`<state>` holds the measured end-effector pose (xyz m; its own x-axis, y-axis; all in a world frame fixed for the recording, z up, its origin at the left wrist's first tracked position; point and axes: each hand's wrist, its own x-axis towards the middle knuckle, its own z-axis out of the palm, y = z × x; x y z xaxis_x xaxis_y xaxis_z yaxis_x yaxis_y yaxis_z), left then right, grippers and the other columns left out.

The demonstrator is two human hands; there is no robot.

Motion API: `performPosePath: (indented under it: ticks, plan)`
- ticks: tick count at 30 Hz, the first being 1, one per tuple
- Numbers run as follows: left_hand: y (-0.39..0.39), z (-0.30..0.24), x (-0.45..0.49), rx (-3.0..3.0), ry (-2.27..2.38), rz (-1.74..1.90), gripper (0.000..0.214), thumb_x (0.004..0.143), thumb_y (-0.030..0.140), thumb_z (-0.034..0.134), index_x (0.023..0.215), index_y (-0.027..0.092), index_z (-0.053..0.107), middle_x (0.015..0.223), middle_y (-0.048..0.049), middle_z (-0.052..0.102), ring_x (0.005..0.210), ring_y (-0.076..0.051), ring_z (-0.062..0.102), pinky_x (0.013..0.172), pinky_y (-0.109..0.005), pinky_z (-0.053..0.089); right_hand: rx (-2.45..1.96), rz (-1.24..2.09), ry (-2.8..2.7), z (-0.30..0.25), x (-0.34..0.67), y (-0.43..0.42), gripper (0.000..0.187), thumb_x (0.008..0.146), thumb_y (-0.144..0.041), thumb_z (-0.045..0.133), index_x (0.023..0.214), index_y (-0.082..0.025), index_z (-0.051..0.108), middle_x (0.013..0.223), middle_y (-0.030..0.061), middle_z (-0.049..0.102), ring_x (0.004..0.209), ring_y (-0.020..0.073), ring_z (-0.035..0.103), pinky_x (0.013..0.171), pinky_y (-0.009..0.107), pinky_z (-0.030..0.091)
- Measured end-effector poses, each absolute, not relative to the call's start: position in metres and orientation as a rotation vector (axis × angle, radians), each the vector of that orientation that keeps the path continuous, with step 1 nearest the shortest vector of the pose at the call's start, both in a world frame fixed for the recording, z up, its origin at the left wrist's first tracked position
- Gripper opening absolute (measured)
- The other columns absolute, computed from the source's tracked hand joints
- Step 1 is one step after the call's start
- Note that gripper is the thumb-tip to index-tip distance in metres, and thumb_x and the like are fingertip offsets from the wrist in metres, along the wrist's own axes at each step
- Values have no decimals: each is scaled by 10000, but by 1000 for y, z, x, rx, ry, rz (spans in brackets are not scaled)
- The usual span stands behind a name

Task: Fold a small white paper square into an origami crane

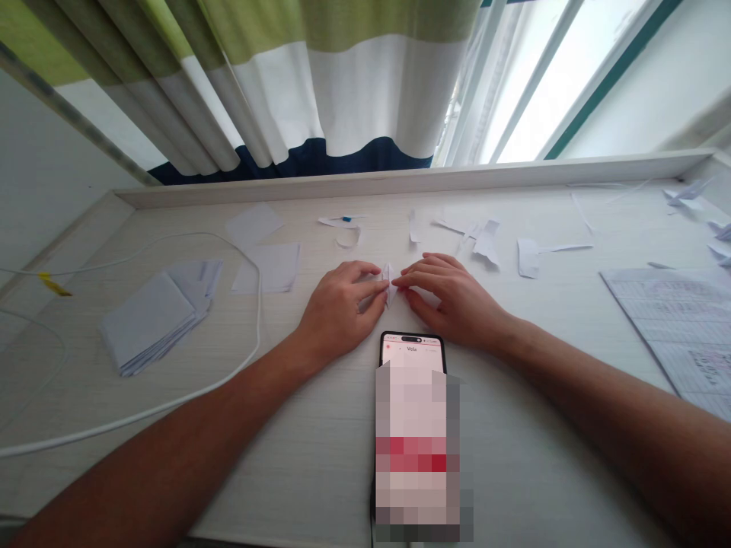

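A small folded piece of white paper [389, 295] lies on the pale desk between my hands, with a pointed shape and creases. My left hand [346, 304] has its thumb and fingers closed on the paper's left side. From the other side, my right hand [437, 293] brings its fingertips to the paper's right edge; its fingers are bent and partly stretched, palm down over the desk. Whether the right fingertips pinch the paper or only touch it is hard to make out. Just below the hands lies a phone [412, 352] with a lit screen, mostly blurred out.
A stack of paper sheets [151, 316] and loose squares [267, 268] lie left, crossed by a white cable [260, 304]. Paper scraps [485, 243] are scattered behind my hands. At right are a written-on notebook [674, 320] and folded papers [685, 196]. A raised ledge [400, 176] borders the back.
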<state>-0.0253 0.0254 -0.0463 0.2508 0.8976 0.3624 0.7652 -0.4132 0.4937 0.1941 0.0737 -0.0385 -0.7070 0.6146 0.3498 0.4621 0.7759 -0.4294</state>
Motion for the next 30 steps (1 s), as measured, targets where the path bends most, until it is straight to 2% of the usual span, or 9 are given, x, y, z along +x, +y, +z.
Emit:
performPosePath:
  ticks: [3, 5, 8, 13, 18, 20, 23, 26, 30]
  plan:
    - [25, -42, -25, 2312, 1616, 837, 204, 959, 350, 696, 1084, 249, 821, 1216, -76, 790, 1163, -270, 700, 1035, -458, 497, -808, 416, -2465, -41, 196, 76, 301, 977, -151, 563, 1185, -224, 768, 1232, 105, 784, 1203, 293, 691, 1107, 525, 483]
    - [25, -41, -25, 2299, 1618, 819, 223, 937, 388, 737, 1094, 250, 816, 1227, -69, 797, 1206, -281, 694, 1068, -470, 463, -810, 426, -2485, -40, 197, 77, 299, 987, -153, 563, 1192, -224, 769, 1326, 98, 759, 1322, 303, 643, 1150, 548, 454]
    - [25, -41, -24, 2302, 1606, 807, 277, 913, 433, 767, 1114, 247, 806, 1224, -63, 805, 1263, -297, 678, 1109, -493, 418, -809, 450, -2535, -37, 198, 79, 274, 990, -155, 582, 1167, -219, 780, 1311, 83, 772, 1361, 307, 628, 1196, 575, 408]
    - [24, -44, -24, 2379, 1579, 803, 227, 960, 238, 649, 1133, 251, 796, 1251, -40, 797, 1283, -273, 662, 1114, -474, 420, -777, 386, -2532, -35, 200, 80, 193, 974, -186, 638, 1043, -250, 806, 1108, 81, 805, 1259, 315, 671, 1096, 549, 493]
    - [26, -47, -29, 2472, 1514, 801, 275, 961, 174, 598, 1144, 236, 794, 1266, -48, 788, 1313, -279, 635, 1130, -488, 426, -698, 357, -2554, -36, 199, 79, 182, 1011, -217, 621, 1065, -229, 794, 1308, 93, 759, 1370, 307, 611, 1142, 541, 462]
    - [26, -47, -31, 2531, 1496, 766, 295, 966, 170, 588, 1175, 237, 785, 1291, -52, 777, 1335, -285, 620, 1127, -495, 432, -670, 403, -2569, -37, 199, 79, 186, 1020, -211, 617, 1084, -219, 791, 1288, 79, 777, 1328, 289, 646, 1141, 518, 461]
    - [27, -47, -32, 2581, 1504, 751, 289, 959, 168, 605, 1167, 246, 790, 1293, -49, 774, 1332, -290, 622, 1117, -500, 445, -653, 423, -2565, -38, 199, 80, 198, 1037, -225, 608, 1087, -213, 798, 1163, 65, 818, 1154, 266, 723, 1062, 486, 498]
    - [28, -47, -31, 2547, 1509, 803, 188, 969, 255, 663, 1084, 250, 813, 1253, -44, 787, 1280, -284, 656, 1084, -490, 471, -705, 439, -2553, -39, 198, 80, 208, 1046, -268, 615, 1073, -205, 812, 1119, 74, 820, 1050, 262, 729, 978, 460, 517]
    - [31, -50, -33, 2502, 1481, 852, 168, 996, 349, 679, 1034, 278, 826, 1230, -33, 793, 1235, -267, 680, 1057, -479, 486, -754, 458, -2556, -39, 195, 79, 212, 1052, -281, 616, 1054, -209, 815, 1089, 73, 814, 1028, 257, 707, 950, 433, 501]
